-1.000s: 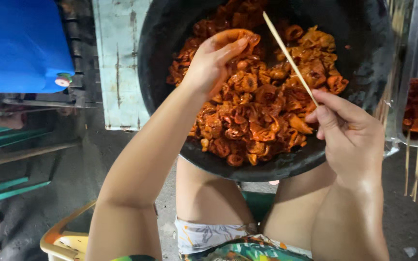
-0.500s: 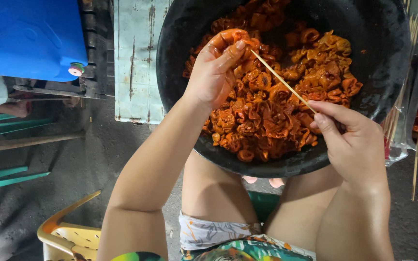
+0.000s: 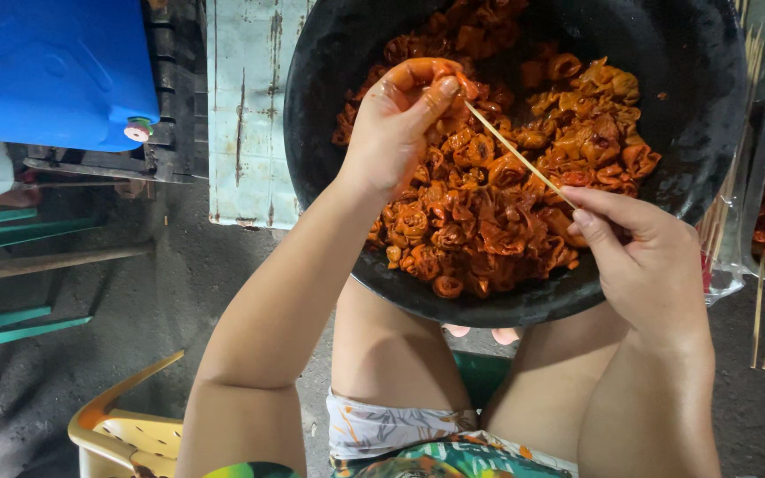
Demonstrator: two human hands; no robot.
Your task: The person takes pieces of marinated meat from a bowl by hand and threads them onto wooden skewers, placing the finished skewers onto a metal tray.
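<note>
Head view: left hand (image 3: pixel 396 124) fingers pinch a meat piece (image 3: pixel 464 87) onto the skewer (image 3: pixel 524 158) clamped in right hand (image 3: pixel 644 252) fingers.

Big pan (image 3: pixel 329 133) looks like dark metal, matt w/ a dull sheen on the rim. Meat pieces (image 3: pixel 489 204) inside are wet and glossy, coated in orange-red sauce, ridged surface. Skewer (image 3: pixel 520 155) is pale bamboo/wood, dry and smooth. Blue container (image 3: pixel 55 71) = smooth shiny plastic. Yellow chair (image 3: pixel 126 434) also plastic. Pale board (image 3: pixel 245 115) is rough, scratched, paint worn. Ground's gritty concrete.
</note>
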